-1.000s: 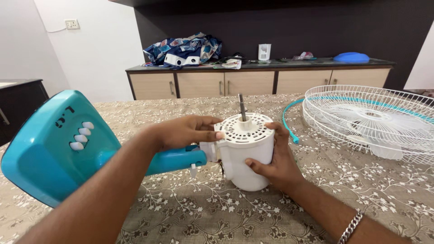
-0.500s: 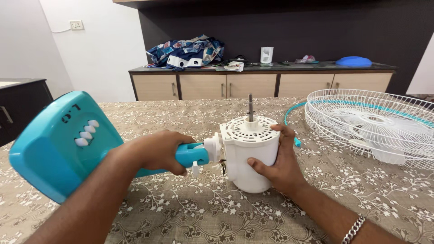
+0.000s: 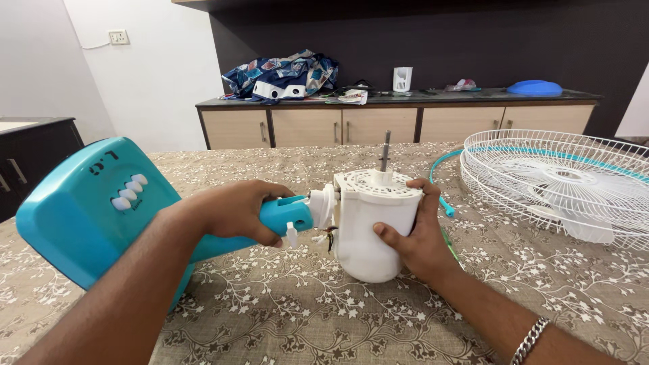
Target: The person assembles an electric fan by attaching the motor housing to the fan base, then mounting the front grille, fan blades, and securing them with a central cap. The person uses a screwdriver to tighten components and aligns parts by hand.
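Base: I see the teal plastic fan base with white push buttons [image 3: 94, 206] at 9 o'clock, lifted clear of the floral tablecloth [image 3: 304, 311].
Left hand: my left hand [image 3: 233, 213] is wrapped around the teal neck [image 3: 284, 215].
Motor: the white plastic motor housing [image 3: 372, 226] sits at centre, steel shaft [image 3: 385, 150] pointing to 12 o'clock; the assembly's long axis runs 9 to 3.
Right hand: my right hand [image 3: 416, 236] cups the housing, fingers curled.
Risk: the heavy base could twist the joint (wires show there).
Grille: white wire fan guard [image 3: 561, 182] at 2 o'clock.

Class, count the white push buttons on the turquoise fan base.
4, in a slanted row on the base: one, next, next, last, lowest left. None seems hidden.
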